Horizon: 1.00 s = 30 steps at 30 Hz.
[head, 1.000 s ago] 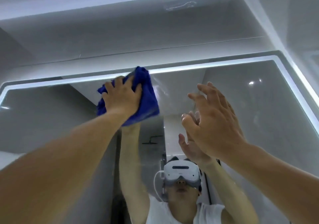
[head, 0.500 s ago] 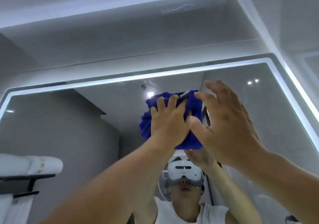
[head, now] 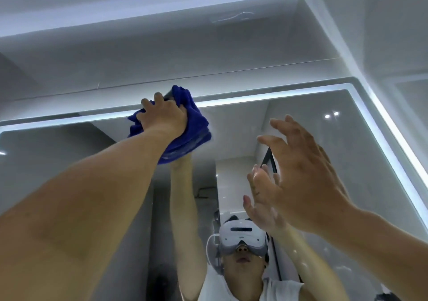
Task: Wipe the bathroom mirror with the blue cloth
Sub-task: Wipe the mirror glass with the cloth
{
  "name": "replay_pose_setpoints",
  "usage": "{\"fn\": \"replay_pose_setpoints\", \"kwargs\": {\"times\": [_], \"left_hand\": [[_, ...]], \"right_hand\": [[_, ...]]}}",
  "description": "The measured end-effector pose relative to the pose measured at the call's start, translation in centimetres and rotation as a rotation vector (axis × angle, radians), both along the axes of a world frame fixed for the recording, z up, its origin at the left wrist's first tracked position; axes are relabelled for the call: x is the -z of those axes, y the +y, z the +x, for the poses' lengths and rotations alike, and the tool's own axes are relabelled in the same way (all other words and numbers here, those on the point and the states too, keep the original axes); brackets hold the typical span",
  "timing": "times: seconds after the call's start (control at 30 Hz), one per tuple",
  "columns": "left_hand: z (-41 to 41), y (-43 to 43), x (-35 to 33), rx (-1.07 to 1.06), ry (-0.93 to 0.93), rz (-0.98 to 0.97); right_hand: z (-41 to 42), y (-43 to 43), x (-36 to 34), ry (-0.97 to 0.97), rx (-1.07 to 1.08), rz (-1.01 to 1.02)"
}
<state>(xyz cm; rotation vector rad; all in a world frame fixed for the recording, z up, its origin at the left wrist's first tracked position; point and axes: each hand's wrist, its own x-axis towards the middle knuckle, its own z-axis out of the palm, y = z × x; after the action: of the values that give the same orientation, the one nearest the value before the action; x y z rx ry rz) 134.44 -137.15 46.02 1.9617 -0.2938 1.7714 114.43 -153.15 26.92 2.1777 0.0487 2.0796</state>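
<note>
The bathroom mirror [head: 347, 152] fills the lower half of the view, edged by a lit white strip. My left hand [head: 162, 117] is raised to the mirror's top edge and grips the bunched blue cloth [head: 192, 131], pressing it against the glass over the light strip. My right hand [head: 301, 173] hovers to the right, close to the glass, its fingers spread and loosely bent, holding nothing. The mirror reflects both arms, the cloth's underside and a person wearing a white headset.
A grey wall [head: 162, 64] rises above the mirror to a white ceiling step [head: 162, 6]. A side wall [head: 393, 45] meets the mirror at the right. The lit strip [head: 405, 157] runs down the mirror's right edge.
My left hand has carried the cloth from the mirror's middle up and left to the top edge. The right hand has stayed raised at the right.
</note>
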Motion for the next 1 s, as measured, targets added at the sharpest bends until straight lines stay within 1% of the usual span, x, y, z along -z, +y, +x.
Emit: {"fn": "replay_pose_setpoints", "kwargs": {"times": [0.07,0.1,0.2,0.27,0.33,0.4,0.43,0.47,0.6,0.7,0.8,0.87,0.93,1.0], "left_hand": [[-0.9,-1.1,0.9,0.012,-0.04,-0.003],[-1.3,-1.9,2.4,0.03,-0.093,0.036],[-2.4,-4.9,9.4,0.052,-0.273,0.256],[-3.1,-6.2,12.9,0.045,-0.341,0.365],[-2.9,-6.3,13.5,0.013,-0.379,0.463],[-2.1,-5.2,12.0,-0.002,-0.397,0.546],[-1.8,-4.7,10.7,0.003,-0.389,0.558],[-1.7,-4.3,9.2,0.023,-0.361,0.532],[-0.7,-1.7,2.0,0.1,-0.152,0.276],[2.2,2.7,0.3,0.055,-0.06,0.067],[4.7,6.4,2.2,0.071,-0.024,-0.134],[5.3,7.6,4.3,0.089,0.008,-0.198],[5.1,7.8,6.8,0.108,-0.029,-0.192],[4.7,7.6,9.8,0.115,-0.116,-0.115]], "right_hand": [[0.5,-0.2,0.3,0.002,-0.004,0.005],[0.7,-0.2,0.4,0.003,-0.008,0.01],[1.6,0.7,0.4,-0.007,-0.025,0.023],[2.1,1.6,0.3,-0.013,-0.033,0.015],[2.3,2.4,0.2,-0.032,-0.04,0.009],[2.5,2.9,-0.2,-0.04,-0.03,0.002],[2.6,3.0,-0.4,-0.04,-0.023,0.002],[2.8,3.0,-0.8,-0.038,-0.019,0.004],[3.6,2.9,-2.3,-0.037,-0.016,0.031],[3.8,2.7,-2.9,-0.041,-0.021,0.052],[3.6,2.5,-3.1,-0.037,-0.026,0.056],[3.5,2.4,-3.0,-0.045,-0.033,0.052],[3.6,2.5,-2.6,-0.04,-0.055,0.055],[3.8,2.7,-2.2,-0.017,-0.064,0.043]]}}
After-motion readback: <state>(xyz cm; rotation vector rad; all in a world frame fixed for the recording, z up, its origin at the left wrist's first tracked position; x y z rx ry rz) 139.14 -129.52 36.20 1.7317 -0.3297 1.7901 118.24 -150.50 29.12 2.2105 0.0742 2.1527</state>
